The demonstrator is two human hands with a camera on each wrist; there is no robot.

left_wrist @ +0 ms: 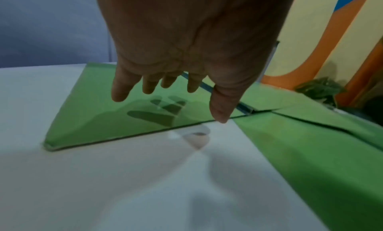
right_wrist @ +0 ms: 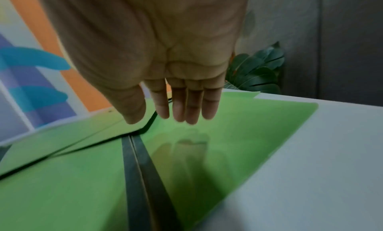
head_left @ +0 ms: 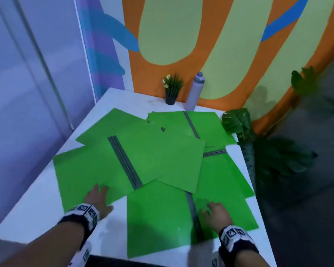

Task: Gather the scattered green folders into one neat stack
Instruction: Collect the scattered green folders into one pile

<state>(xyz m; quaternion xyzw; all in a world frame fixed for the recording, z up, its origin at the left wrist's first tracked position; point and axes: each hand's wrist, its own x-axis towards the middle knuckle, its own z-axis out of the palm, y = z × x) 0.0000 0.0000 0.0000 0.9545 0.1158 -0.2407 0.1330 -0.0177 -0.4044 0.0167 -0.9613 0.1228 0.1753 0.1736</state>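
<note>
A: Where did the green folders [head_left: 152, 158] lie at that moment?

B: They were fanned across the white table [head_left: 37, 205], overlapping at odd angles, none squared with another. One open folder [head_left: 162, 218] with a grey spine sat nearest the person, at about six o'clock on the table. A second one [head_left: 96, 166] reached toward nine o'clock, and more lay toward twelve and three.

A: And the hands?

B: The left hand [head_left: 96, 197] was over the near edge of the nine o'clock folder. In the left wrist view its fingers [left_wrist: 149, 83] were spread and straight above the sheet, with a shadow under them, so I judged it hovering, not gripping. The right hand [head_left: 216, 212] was just right of the spine on the six o'clock folder, fingers [right_wrist: 186, 106] straight and close together, holding nothing. I couldn't tell whether it was touching the cover.

A: How should the step have been done well?

B: In my view, by pressing flat with both palms and sliding the outer folders inward over one base folder. The covers looked glossy and slick, so a light push could have sent one skating off the table edge at three o'clock. Closing the open folders first would probably have helped the stack sit square.

A: Anything else on the table?

B: A small potted plant [head_left: 172, 89] and a grey bottle [head_left: 195, 91] stood at twelve o'clock, beyond the folders.
</note>
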